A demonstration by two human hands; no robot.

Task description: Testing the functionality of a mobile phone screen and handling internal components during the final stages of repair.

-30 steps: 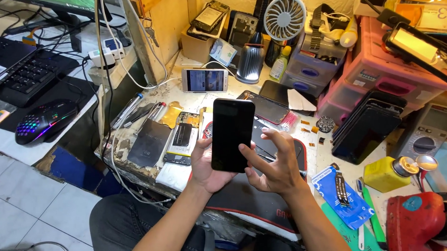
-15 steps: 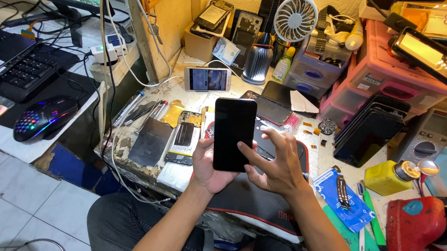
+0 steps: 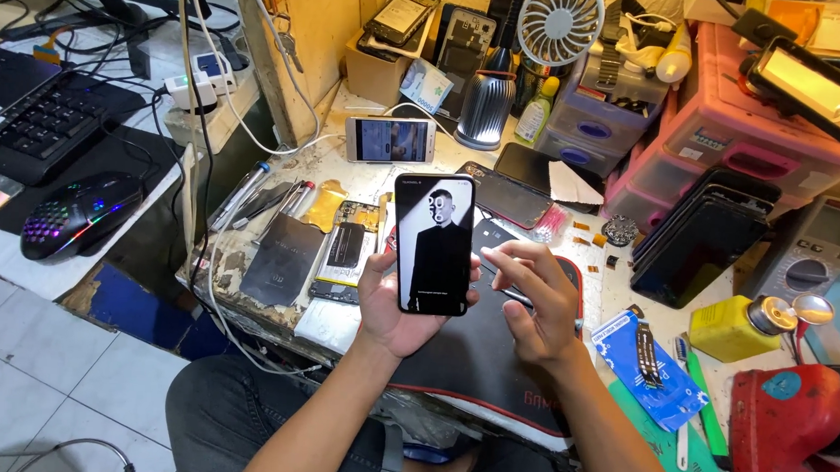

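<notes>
I see my left hand [image 3: 394,305] clamped round a lit phone [image 3: 434,243], upright, right hand [image 3: 534,300] just beside it, fingers loosely spread, over the black mat [image 3: 476,359]

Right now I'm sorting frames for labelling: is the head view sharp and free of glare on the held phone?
Head view: the phone in the left hand is sharp, its lit screen readable without glare; the right hand shows no motion blur; lighting is even with soft shadows; wide-angle bending shows toward the edges.
</notes>
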